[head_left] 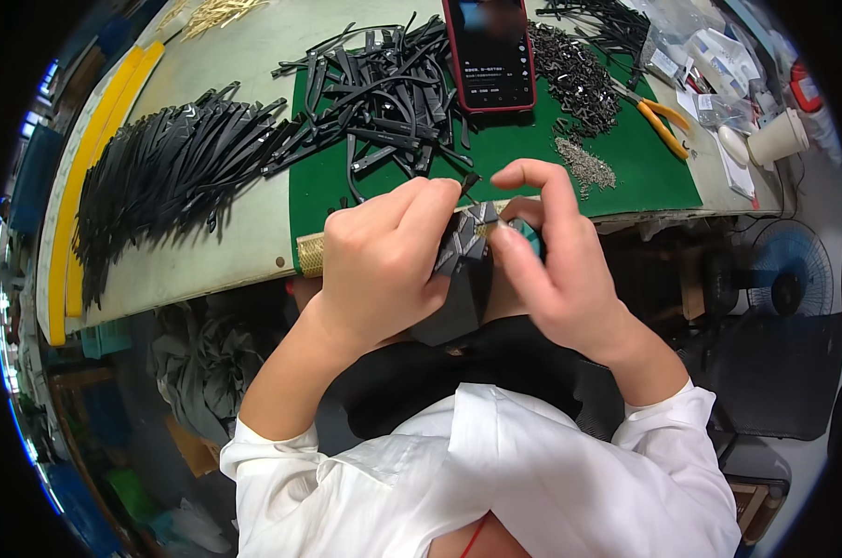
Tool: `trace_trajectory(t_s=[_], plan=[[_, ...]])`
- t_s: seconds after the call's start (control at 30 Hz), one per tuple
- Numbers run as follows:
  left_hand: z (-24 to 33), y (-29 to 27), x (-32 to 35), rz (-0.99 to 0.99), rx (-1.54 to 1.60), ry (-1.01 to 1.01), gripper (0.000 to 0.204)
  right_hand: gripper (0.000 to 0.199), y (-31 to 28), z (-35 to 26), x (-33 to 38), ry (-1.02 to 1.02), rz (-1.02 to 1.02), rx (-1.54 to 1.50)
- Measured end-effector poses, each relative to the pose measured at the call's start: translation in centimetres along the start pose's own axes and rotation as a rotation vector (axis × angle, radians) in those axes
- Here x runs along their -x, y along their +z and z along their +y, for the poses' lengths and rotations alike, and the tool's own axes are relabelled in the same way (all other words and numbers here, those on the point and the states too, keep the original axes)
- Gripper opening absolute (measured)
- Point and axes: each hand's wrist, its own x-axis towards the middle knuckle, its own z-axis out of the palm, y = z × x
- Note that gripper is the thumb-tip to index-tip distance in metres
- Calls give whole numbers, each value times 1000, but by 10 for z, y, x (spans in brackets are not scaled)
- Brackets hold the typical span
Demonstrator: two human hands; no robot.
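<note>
Gripping a black plastic strap piece in the left hand just off the counter edge — right hand fingertips pinching a small part at its top; keeping both braced, working slowly.

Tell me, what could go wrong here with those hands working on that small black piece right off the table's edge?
The black patterned part sits pinched between the left hand and right hand, past the table edge; anything tiny slipping free would likely fall to the cluttered floor. The small metal bits lie heaped loose near that edge, so a sleeve might scatter them.
</note>
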Motion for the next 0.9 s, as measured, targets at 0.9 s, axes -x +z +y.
trace_trajectory(t_s=[0.9], plan=[[-143, -20, -113, -463, 28, -627, 34, 34, -99, 47, 14, -31, 331, 550]])
